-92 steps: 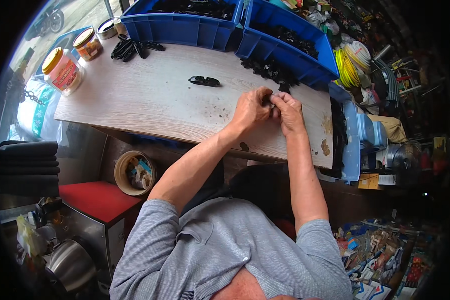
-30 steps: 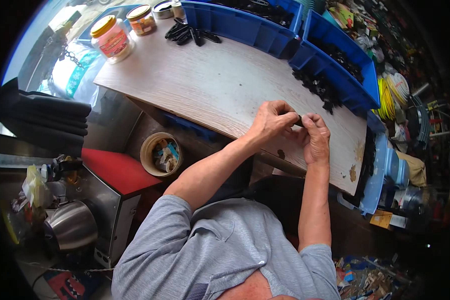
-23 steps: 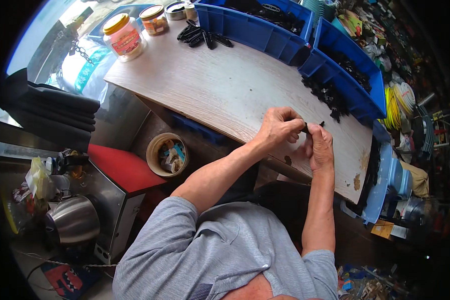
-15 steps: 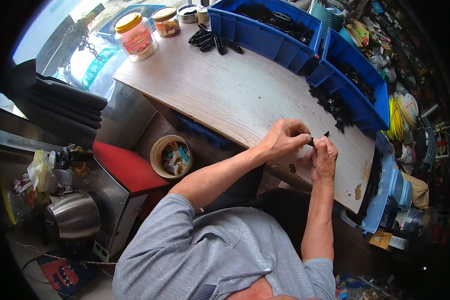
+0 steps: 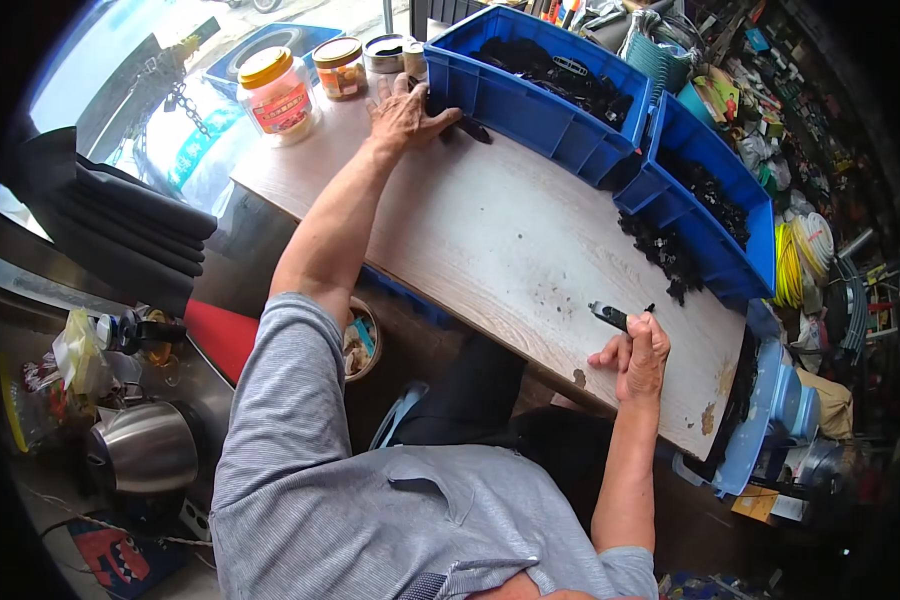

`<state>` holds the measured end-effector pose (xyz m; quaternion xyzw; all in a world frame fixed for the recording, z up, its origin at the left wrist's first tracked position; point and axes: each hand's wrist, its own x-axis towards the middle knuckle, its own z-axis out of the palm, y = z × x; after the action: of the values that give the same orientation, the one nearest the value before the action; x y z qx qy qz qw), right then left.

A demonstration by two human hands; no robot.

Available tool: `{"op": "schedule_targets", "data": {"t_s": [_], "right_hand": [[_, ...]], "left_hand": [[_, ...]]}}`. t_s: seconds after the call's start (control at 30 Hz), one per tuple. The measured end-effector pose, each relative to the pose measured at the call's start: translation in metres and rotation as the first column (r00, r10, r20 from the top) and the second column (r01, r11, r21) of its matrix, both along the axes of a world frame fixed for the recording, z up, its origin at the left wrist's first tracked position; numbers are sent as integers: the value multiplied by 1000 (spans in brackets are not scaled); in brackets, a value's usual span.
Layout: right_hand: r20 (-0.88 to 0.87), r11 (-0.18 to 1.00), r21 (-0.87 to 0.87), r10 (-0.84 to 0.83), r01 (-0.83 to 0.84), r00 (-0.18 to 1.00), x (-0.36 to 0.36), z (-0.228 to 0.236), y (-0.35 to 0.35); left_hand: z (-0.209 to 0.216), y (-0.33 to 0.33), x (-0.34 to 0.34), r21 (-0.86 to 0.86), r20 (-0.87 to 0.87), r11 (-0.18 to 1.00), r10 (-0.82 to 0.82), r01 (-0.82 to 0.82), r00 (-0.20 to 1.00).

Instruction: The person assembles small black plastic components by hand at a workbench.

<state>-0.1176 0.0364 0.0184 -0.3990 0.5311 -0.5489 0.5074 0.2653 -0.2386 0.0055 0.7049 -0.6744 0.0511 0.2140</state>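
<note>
left hand (image 5: 402,112) fingers spread on black parts (image 5: 467,128) beside blue bin (image 5: 510,95) | right hand (image 5: 638,352) pinching small black part (image 5: 611,316), near table edge | yellow-lidded, red-labelled jar (image 5: 276,95) far left

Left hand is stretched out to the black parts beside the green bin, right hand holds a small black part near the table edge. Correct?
Not quite: in the head view the bin is blue, not green. The left hand does reach the black parts beside it, and the right hand holds a small black part.

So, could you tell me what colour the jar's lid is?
Yellow, on the clear plastic jar, seen in the head view.
</note>
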Motion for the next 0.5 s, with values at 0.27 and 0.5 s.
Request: {"op": "schedule_targets", "data": {"t_s": [0.27,0.5], "right_hand": [[-1,999,40,0,0,1000,-1,2,-3],[13,999,41,11,-11,1000,-2,3,-6]], "left_hand": [[1,-8,20,72,-118,945,-309,319,944],[-8,65,-9,-65,-79,923,-383,379,920]]}}
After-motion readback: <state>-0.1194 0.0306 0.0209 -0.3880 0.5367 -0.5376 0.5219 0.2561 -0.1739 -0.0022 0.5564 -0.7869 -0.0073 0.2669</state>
